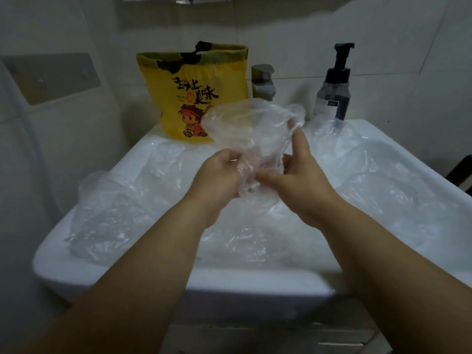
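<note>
- Just above the white sink [178, 284], both hands hold one clear plastic bag [250, 123] in the air.
- Left hand [219, 175] has curled fingers bunching the bag's lower part.
- Right hand [298, 180] pinches the bag's edge, forefinger raised.
- More clear bags [109, 213] lie in the sink.
- Yellow bag [194, 93], tap [263, 80] and pump bottle [332, 95] stand behind.

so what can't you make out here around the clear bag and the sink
Head view only:
- Clear bag: contents unclear, film crumpled and blurred.
- Sink drain: covered by loose plastic.
- Faucet spout: behind the raised bag.
- Pump bottle label: too small to read.
- Dark object: cut off by the right edge.
</note>
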Tool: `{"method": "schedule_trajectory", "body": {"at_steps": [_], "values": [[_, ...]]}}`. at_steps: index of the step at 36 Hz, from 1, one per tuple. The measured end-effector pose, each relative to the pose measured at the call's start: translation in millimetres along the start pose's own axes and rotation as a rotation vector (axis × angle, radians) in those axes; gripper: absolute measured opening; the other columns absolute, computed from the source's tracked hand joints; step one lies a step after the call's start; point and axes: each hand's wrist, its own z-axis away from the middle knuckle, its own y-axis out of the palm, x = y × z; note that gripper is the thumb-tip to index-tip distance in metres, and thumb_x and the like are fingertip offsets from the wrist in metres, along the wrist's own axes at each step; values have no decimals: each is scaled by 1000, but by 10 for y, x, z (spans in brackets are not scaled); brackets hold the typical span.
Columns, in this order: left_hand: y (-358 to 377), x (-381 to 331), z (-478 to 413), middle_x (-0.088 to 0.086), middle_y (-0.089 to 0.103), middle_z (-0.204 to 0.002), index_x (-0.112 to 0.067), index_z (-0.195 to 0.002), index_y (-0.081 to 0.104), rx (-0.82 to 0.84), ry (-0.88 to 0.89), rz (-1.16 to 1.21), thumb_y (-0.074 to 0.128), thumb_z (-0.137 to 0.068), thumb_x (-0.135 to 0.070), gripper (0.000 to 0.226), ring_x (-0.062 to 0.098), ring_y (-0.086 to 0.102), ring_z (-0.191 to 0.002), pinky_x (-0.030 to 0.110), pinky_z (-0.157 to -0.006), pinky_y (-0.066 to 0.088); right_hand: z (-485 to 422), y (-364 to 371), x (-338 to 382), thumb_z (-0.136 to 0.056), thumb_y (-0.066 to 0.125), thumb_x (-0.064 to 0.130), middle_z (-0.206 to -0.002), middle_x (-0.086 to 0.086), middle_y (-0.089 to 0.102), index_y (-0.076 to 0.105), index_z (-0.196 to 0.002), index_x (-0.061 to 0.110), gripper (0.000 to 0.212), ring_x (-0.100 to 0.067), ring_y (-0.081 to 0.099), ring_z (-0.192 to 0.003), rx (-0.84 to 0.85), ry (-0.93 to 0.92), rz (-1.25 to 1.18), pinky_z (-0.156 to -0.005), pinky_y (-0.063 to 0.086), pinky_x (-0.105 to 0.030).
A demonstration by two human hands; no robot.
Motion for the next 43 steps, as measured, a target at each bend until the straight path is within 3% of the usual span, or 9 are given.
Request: {"method": "schedule_trajectory", "body": {"at_steps": [3, 12, 17, 21, 25, 30, 33, 39, 43], "values": [[11, 18, 3, 11, 74, -99, -10, -99, 68, -25, 37, 4, 66, -91, -27, 20, 30, 70, -96, 43, -85, 56, 13, 25, 18, -83, 67, -2, -93, -2, 69, 34, -109, 57, 72, -18, 70, -83, 15, -19, 47, -73, 60, -32], [-236, -64, -113, 3, 67, -74, -9, -93, 58, -89, -128, 717, 47, -98, -3, 14, 9, 64, -63, 23, -64, 59, -89, -62, -68, -83, 73, 12, -107, -8, 65, 16, -150, 30, 91, -21, 67, -96, -217, 112, -59, -90, 54, -41], [-320, -120, -71, -4, 41, -55, -11, -77, 54, -46, -273, 835, 35, -93, -9, 25, 7, 35, -40, 13, -40, 30, -123, -91, -75, -81, 73, 9, -124, -28, 55, 13, -152, 33, 96, -36, 61, -111, -276, 190, -238, -99, 49, -46], [-308, -69, -62, -2, 48, -66, -17, -70, 66, -136, -177, 478, 40, -89, -29, 34, 13, 39, -56, 23, -52, 30, -101, -99, -25, -84, 67, -2, -123, -32, 53, 22, -150, 26, 86, -39, 60, -110, -235, 186, -264, -97, 50, -45], [-304, -34, -98, -4, 65, -100, -29, -104, 60, -364, 45, 189, 52, -86, -58, 36, 15, 62, -87, 31, -69, 46, -85, -119, 32, -84, 63, -7, -88, -12, 63, 42, -135, 22, 63, -24, 64, -78, -208, 166, -254, -81, 53, -35], [-331, -53, -111, 2, 69, -113, -26, -113, 66, -24, -126, 253, 72, -65, -59, 58, 23, 67, -102, 44, -94, 51, -70, -100, 76, -81, 64, -9, -90, -14, 63, 50, -126, 22, 57, -32, 63, -83, -167, 165, -327, -85, 52, -46], [-278, 29, -113, 0, 72, -98, -16, -112, 65, -16, -92, 43, 76, -67, -51, 58, 21, 68, -89, 36, -81, 54, -58, -87, 111, -81, 64, -9, -92, -11, 71, 51, -128, 15, 55, -31, 70, -88, -130, 153, -365, -84, 57, -45], [-373, -11, -164, 2, 67, -77, -10, -100, 63, -18, -47, 511, 63, -92, -19, 13, 15, 65, -72, 27, -67, 53, -80, -105, 111, -88, 66, 11, -93, -9, 69, 43, -135, 17, 52, -24, 67, -91, -242, 222, -357, -93, 52, -43], [-409, -56, -133, -2, 73, -96, -16, -127, 55, 18, -7, 729, 75, -75, -30, 57, 9, 70, -88, 28, -85, 56, -82, -122, 89, -94, 58, 14, -88, -3, 67, 40, -139, 30, 51, -21, 69, -90, -317, 219, -331, -87, 56, -39]]}}
